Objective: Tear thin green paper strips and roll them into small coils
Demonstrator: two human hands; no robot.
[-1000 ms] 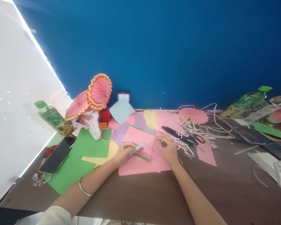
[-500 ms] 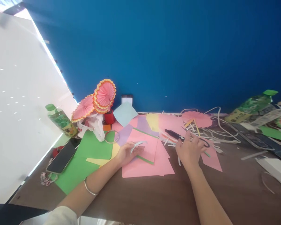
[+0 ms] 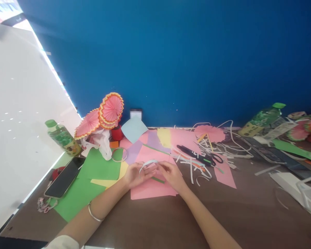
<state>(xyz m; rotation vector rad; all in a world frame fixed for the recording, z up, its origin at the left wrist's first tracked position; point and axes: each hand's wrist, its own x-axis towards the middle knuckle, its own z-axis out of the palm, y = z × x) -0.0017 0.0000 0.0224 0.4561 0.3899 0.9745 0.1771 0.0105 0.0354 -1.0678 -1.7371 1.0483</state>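
Note:
A narrow, curved pale-blue paper strip (image 3: 148, 162) arcs over the fingers of my left hand (image 3: 137, 175). That hand is turned partly palm up, its thumb near the strip's left end. My right hand (image 3: 172, 175) pinches the strip's right end between thumb and fingertips. Under both hands lie pink paper sheets (image 3: 147, 193), with a green paper edge (image 3: 158, 180) showing between them. To the right, black-handled scissors (image 3: 197, 155) lie on a heap of white and coloured paper strips (image 3: 191, 169).
Green sheets (image 3: 101, 166), a phone (image 3: 64, 178) and a green-capped bottle (image 3: 62, 137) are at the left. Pleated paper fans (image 3: 111, 110) stand behind a plastic bag (image 3: 101, 143). Another bottle (image 3: 261, 119) leans at the right by white cables (image 3: 232, 135). A blue wall (image 3: 171, 62) bounds the back.
My right hand has left the scissors, which now lie on the paper scraps, and moved left to the strip in my left hand. The view has shifted slightly right.

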